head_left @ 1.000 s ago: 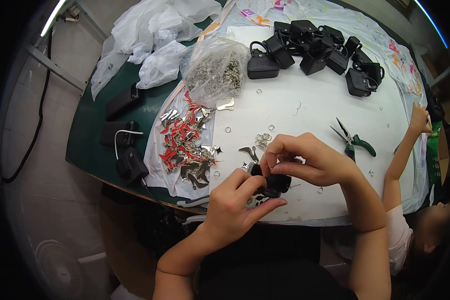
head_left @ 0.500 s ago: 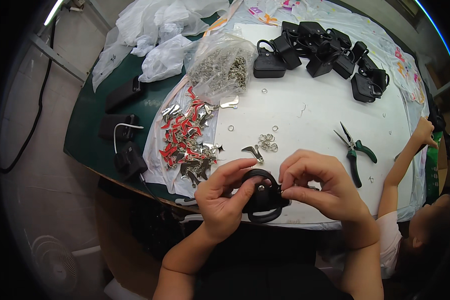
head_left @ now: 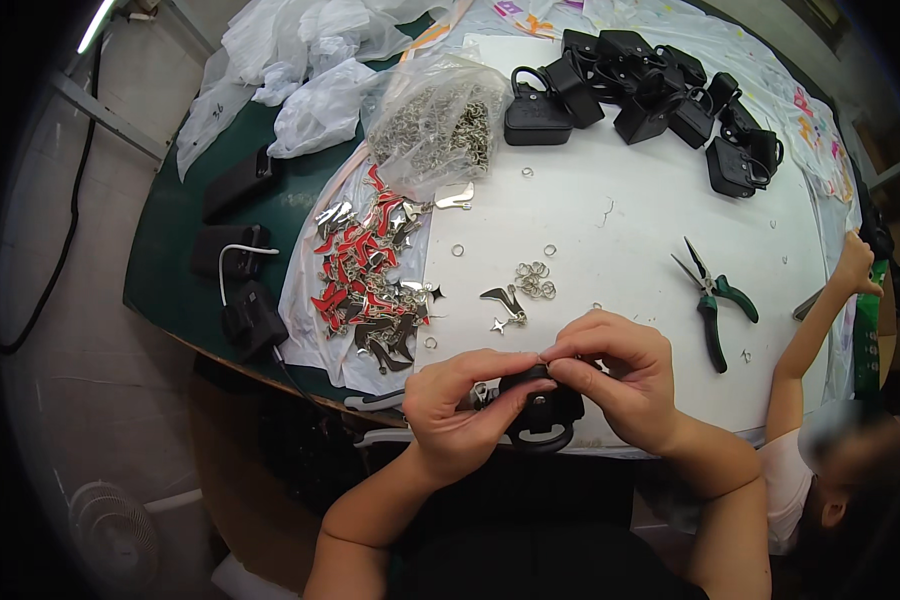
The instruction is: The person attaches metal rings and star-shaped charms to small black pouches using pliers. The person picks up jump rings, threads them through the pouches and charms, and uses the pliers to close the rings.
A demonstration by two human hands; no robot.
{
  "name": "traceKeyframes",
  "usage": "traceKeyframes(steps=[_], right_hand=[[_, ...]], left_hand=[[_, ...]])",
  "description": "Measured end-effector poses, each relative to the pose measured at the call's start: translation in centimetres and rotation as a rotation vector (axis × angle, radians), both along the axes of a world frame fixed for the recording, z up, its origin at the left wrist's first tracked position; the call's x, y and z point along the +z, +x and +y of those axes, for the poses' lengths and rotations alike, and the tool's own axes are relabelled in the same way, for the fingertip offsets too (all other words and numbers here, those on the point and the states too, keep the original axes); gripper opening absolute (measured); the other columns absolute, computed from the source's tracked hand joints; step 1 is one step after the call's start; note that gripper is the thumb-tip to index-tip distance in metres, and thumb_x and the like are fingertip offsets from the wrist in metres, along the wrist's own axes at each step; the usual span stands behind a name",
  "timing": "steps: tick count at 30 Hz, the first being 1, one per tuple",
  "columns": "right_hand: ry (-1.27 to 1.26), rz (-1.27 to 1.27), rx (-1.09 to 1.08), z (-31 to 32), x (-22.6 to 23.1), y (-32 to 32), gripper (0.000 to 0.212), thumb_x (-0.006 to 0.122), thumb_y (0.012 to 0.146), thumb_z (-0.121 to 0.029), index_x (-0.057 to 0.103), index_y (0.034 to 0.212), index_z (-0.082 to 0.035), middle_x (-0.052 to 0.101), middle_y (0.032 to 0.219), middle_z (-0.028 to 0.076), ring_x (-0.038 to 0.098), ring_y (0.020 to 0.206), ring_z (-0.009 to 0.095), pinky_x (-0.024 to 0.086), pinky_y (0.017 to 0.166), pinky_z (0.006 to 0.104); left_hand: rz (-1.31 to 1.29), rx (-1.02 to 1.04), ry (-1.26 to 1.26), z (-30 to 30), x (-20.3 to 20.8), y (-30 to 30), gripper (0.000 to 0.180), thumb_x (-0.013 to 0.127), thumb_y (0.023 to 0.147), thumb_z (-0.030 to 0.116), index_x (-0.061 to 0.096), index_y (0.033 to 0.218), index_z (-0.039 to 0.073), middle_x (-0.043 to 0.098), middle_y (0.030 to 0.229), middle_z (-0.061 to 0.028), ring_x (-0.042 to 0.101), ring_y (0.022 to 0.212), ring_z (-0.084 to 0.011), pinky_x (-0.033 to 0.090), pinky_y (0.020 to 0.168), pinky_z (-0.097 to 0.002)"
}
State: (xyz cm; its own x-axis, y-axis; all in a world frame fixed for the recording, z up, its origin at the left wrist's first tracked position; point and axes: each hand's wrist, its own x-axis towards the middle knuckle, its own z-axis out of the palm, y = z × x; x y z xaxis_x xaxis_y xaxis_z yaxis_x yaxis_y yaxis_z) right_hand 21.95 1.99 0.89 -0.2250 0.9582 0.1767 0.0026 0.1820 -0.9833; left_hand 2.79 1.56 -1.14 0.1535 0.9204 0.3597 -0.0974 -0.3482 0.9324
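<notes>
Close to the table's near edge, my left hand grips a small black handbag with loop handles, its thumb and forefinger pressed together at the top. Fingertips of my right hand pinch at the same spot, meeting those of the left. Whatever small part sits between them is hidden. Just beyond the hands lies a dark high-heel-shaped charm with a small silver star. A small heap of metal rings is beside it.
Long-nose pliers with green-black handles lie right. Left are piled red and dark shoe charms, below a clear bag of metal hardware. Several black mini handbags stand at the back. Another person's arm rests at the right edge.
My right hand has moved left and its fingertips now meet my left hand's over the handbag. The bag has turned, and the star by the charm has come into view.
</notes>
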Motion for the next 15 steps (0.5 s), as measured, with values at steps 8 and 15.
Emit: traceKeyframes(steps=[8,15], right_hand=[[0.233,-0.147,0.019,0.6,-0.3,0.7,0.023,0.077,0.080,0.002,0.074,0.103,-0.002,0.068,0.090,0.009,0.066,0.073,0.014,0.053,0.062,0.0244],[0.215,-0.134,-0.020,0.1,0.2,0.5,0.018,0.077,0.080,0.002,0.074,0.098,-0.001,0.068,0.087,0.010,0.067,0.073,0.015,0.053,0.062,0.0246]], left_hand=[[0.205,0.086,0.110,0.1,1.1,0.2,0.028,0.075,0.078,-0.009,0.069,0.105,-0.005,0.073,0.092,-0.0159,0.072,0.075,-0.0213,0.057,0.067,-0.0273],[0.346,0.108,0.382,0.3,2.1,0.5,0.030,0.075,0.079,-0.007,0.066,0.108,-0.006,0.072,0.090,-0.0180,0.071,0.073,-0.0263,0.058,0.064,-0.0310]])
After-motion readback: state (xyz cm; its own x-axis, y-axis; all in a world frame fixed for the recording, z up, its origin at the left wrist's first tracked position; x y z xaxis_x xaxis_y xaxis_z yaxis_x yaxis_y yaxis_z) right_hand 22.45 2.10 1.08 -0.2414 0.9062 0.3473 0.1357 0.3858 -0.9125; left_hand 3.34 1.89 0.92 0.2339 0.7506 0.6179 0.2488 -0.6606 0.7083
